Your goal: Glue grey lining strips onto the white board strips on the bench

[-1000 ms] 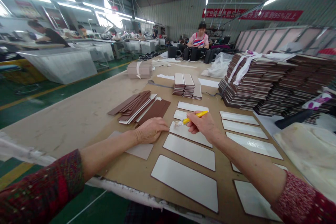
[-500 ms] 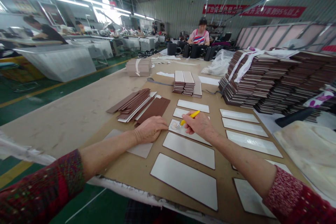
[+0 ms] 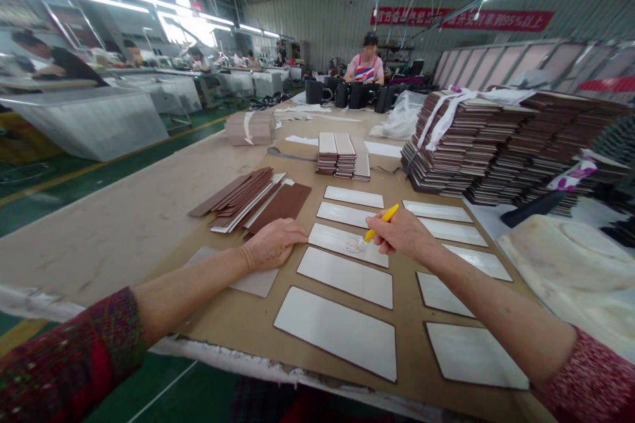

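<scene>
My right hand (image 3: 397, 232) is closed round the yellow handle of a brush (image 3: 381, 223). Its pale, splayed tip rests on a white rectangular board (image 3: 330, 238), the third from the back in the middle column. At that board's left end, the fingertips of my left hand (image 3: 278, 241) are held together against the edge. A larger white board (image 3: 347, 277) lies just in front, and the largest board (image 3: 342, 330) is nearest me. Partly beneath my left hand and forearm is a thin greyish sheet (image 3: 258, 281). My right forearm covers parts of the right column of boards.
Brown strips (image 3: 248, 201) lie fanned out behind my left hand. Small stacks of boards (image 3: 337, 153) stand farther back. A tall pile of brown boards (image 3: 466, 145) and a pale crumpled mass (image 3: 570, 271) occupy the right. A person (image 3: 366, 66) sits beyond black items at the far end.
The brush in my right hand has moved right along the board, from near its left end to past its middle. My left hand stays at the board's left end. The view has shifted slightly.
</scene>
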Available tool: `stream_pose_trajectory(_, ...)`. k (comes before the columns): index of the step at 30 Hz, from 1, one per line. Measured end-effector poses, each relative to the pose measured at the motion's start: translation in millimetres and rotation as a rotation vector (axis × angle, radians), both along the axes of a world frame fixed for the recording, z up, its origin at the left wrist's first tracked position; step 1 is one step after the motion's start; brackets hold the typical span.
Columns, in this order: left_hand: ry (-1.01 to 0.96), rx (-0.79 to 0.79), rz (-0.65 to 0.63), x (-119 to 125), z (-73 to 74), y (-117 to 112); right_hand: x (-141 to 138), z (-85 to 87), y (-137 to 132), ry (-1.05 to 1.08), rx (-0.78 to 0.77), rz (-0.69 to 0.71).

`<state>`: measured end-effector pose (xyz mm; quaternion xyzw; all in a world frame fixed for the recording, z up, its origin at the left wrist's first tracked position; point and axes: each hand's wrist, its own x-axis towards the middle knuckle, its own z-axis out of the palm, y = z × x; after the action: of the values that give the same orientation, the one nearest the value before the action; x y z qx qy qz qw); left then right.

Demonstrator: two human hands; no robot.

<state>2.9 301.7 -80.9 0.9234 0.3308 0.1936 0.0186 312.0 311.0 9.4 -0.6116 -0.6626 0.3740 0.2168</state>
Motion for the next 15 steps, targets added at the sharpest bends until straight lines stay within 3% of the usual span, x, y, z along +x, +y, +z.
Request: stream_pose_trajectory(15, 0.018, 0.000, 0.019, 0, -1.2, 0, 64, -6.5, -4, -0.098, 0.035, -0.051)
